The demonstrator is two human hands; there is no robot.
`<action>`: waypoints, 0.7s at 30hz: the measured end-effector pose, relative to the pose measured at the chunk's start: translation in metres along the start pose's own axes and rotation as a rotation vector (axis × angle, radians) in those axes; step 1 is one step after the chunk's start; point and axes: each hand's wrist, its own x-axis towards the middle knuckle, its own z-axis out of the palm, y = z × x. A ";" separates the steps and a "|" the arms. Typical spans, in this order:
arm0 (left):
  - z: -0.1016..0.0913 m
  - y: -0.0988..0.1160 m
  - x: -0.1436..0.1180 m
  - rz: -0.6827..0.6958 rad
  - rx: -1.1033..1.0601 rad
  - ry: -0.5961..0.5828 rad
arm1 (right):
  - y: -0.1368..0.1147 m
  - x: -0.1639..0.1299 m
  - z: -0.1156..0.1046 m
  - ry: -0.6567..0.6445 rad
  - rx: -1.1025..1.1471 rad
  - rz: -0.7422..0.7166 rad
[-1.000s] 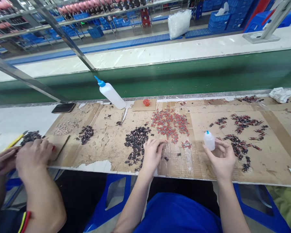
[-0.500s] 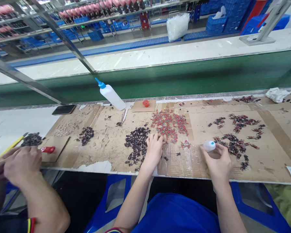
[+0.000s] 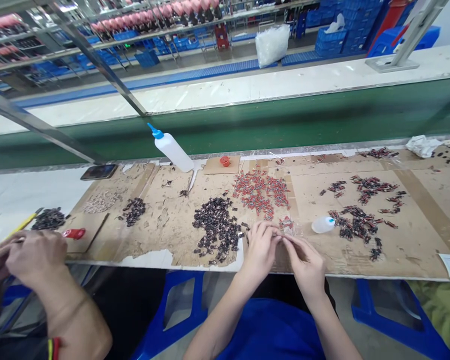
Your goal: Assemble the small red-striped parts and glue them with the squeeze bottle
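Small part pinched between two hands at a cardboard-covered bench

A small part point(image 3: 281, 237), too tiny to identify, sits between the fingertips of both hands, low over the near edge of the cardboard sheet point(image 3: 165, 220). The left hand point(image 3: 260, 246) and the right hand point(image 3: 306, 260) meet at their fingertips, fingers curled inward in a pinching grip; whether each hand truly holds the piece cannot be told for certain.

Just beyond the fingertips lies a small cluster of red parts point(image 3: 286, 223). Farther back spreads a larger patch of red parts point(image 3: 260, 190). To the left of the left hand is a dense pile of dark parts point(image 3: 215, 227), its edge close beside the hand.

To the right of the hands a small white dropper bottle with a blue tip point(image 3: 322, 224) lies on its side on the cardboard, apart from both hands. Past it are scattered dark and red pieces point(image 3: 360, 222).

At the back of the cardboard a larger white squeeze bottle with a blue nozzle point(image 3: 170, 148) lies tilted, and near it sits a small orange cap point(image 3: 225, 161). Behind runs a green conveyor belt point(image 3: 285, 117).

At the far left, another person's hands point(image 3: 26, 255) are held together over the bench edge, beside a red object point(image 3: 74, 233) and a small dark pile point(image 3: 49, 218). A dark phone point(image 3: 98, 172) lies flat farther back
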 end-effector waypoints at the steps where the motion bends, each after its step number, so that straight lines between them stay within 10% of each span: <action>1: 0.000 -0.001 -0.001 -0.002 0.003 -0.002 | 0.001 0.001 0.001 -0.006 0.021 0.022; 10: 0.002 -0.019 -0.003 -0.052 0.169 -0.058 | 0.007 0.003 0.002 0.051 0.167 0.370; 21: 0.004 -0.023 -0.006 -0.064 -0.171 0.005 | -0.002 0.005 0.005 0.038 0.344 0.523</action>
